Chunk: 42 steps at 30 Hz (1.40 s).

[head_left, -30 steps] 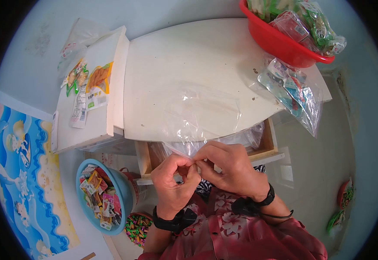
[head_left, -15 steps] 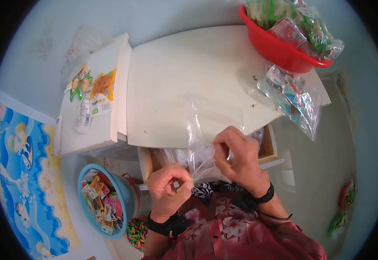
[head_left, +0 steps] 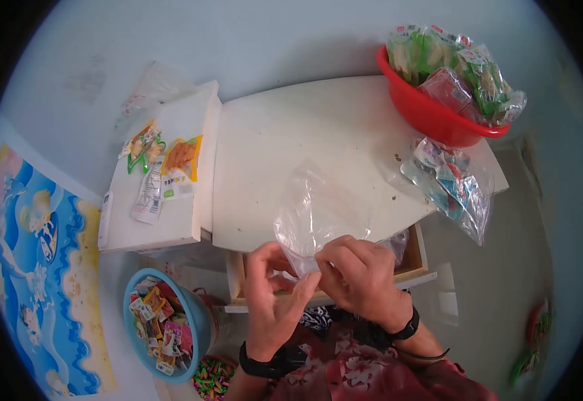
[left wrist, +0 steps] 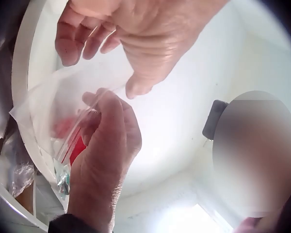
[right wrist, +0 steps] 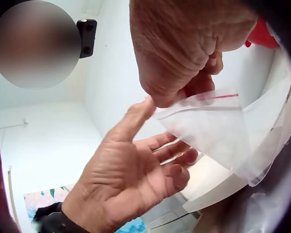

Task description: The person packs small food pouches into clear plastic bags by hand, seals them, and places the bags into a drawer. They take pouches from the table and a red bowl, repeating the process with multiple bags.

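Note:
A clear plastic zip bag (head_left: 308, 220) stands over the front edge of the white table (head_left: 271, 134), its body puffed slightly open. My right hand (head_left: 368, 281) pinches the bag's edge between thumb and fingers. In the right wrist view, a red line and a ridge run along the bag's mouth (right wrist: 208, 104). My left hand (head_left: 271, 301) is beside the bag with its thumb and fingers spread apart. The left wrist view shows those fingers (left wrist: 68, 51) loosely extended near the bag, with a gap to the thumb.
Below the table edge, an open wooden drawer (head_left: 411, 250) contains clear plastic. A red basin (head_left: 431, 117) of packets and a bag of blue packs (head_left: 448, 180) occupy the right side. Snack packets (head_left: 181, 160) lie on the left stand; a blue basin (head_left: 201, 334) sits below it.
My hands first met at the bag's edge, then drew apart, and are close together again. The left fingers have spread from a pinch. The bag has puffed open, and the head view has tilted up.

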Motion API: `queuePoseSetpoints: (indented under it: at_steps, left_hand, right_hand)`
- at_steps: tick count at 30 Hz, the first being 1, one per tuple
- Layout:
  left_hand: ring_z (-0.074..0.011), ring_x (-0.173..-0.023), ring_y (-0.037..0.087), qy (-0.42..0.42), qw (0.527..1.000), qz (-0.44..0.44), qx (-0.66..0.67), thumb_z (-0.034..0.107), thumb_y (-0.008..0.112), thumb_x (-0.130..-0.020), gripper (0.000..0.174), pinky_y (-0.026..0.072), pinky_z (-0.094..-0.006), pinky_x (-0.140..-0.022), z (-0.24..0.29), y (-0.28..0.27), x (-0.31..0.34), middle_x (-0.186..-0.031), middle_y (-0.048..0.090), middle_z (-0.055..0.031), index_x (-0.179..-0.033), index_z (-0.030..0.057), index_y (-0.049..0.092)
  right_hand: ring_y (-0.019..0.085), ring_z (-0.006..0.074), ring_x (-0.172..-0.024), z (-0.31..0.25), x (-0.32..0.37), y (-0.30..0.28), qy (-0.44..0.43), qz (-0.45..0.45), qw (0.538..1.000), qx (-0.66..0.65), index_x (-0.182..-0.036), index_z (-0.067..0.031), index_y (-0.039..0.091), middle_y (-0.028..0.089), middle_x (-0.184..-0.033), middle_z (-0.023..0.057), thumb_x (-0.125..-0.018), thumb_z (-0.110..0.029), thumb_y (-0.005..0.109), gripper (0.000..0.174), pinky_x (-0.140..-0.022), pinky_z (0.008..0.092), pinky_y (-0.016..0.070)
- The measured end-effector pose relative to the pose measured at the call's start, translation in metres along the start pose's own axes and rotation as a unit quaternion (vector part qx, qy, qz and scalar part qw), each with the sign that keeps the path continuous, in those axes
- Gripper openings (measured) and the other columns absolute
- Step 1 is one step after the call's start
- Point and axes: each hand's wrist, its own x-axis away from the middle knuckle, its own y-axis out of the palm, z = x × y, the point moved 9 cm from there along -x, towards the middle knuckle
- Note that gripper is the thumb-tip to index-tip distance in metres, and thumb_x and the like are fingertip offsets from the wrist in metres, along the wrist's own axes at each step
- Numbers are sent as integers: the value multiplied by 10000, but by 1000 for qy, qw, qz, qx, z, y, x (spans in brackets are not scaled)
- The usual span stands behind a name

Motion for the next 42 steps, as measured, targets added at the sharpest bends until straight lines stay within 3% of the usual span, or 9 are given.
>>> queuePoseSetpoints:
  at_steps: [2,6,13,18,23,25,27,33,42]
  left_hand:
    - [-64,-852,565,-85,993,-43,64,0,635,-982,200,471,-222,-720,-11,7,-2,-999,618,-31,-1172,26,576]
    - [-54,-802,536,89,988,108,-72,-16,642,-951,79,457,-232,-674,-9,-37,-7,-943,604,-9,-1016,20,613]
    - [-79,-728,501,166,934,229,-218,-11,648,-932,90,428,-236,-642,29,-61,-2,-836,584,-12,-1001,34,611]
    - [-112,-694,548,220,936,159,-223,-18,704,-884,136,454,-250,-637,59,-18,7,-822,593,-41,-976,29,616]
    - [-187,-706,555,371,851,184,-322,-90,678,-785,217,457,-307,-617,84,-4,12,-823,569,-79,-946,39,611]
    - [-203,-711,530,368,838,214,-341,-143,633,-732,268,439,-327,-605,94,-22,7,-859,555,-92,-931,35,603]
    - [-200,-699,516,358,832,238,-352,-153,629,-733,271,429,-316,-604,97,-31,-1,-871,548,-91,-928,32,596]
    - [-163,-716,528,312,876,206,-305,-164,618,-750,462,459,-294,-646,91,-19,-11,-986,585,-112,-1182,-2,632]
    - [-198,-888,633,415,836,183,-309,-152,658,-800,477,551,-293,-776,114,-10,8,-1107,615,-153,-1264,-64,590]
  right_hand:
    - [631,258,-589,-3,-2,0,-10,-8,1000,-24,-935,-62,629,651,-834,84,-742,1,735,229,-513,371,500]
    - [623,216,-573,12,0,-19,28,69,995,-71,-958,-37,618,642,-824,94,-722,78,709,277,-520,314,499]
    - [643,200,-658,29,11,-13,106,77,986,-101,-941,-17,620,669,-864,108,-770,75,682,204,-575,302,498]
    - [692,240,-739,-2,-13,-6,86,23,992,-89,-1185,5,588,711,-907,113,-814,-124,829,461,-624,348,545]
    - [671,196,-652,45,0,7,134,54,988,-55,-1063,-17,635,696,-810,95,-845,-26,787,266,-617,305,541]
    - [653,137,-629,74,3,-4,239,102,958,-123,-975,-35,653,676,-744,74,-870,69,725,164,-612,277,523]
    - [636,111,-629,72,1,-2,211,83,965,-129,-1030,-31,648,674,-758,60,-885,44,736,185,-601,267,513]
    - [604,74,-650,63,-2,21,276,-49,924,-260,-1081,9,601,650,-760,41,-969,-27,693,150,-575,242,498]
    - [574,51,-681,76,2,16,321,33,833,-450,-1087,-17,617,654,-826,28,-1027,-75,615,84,-561,214,486]
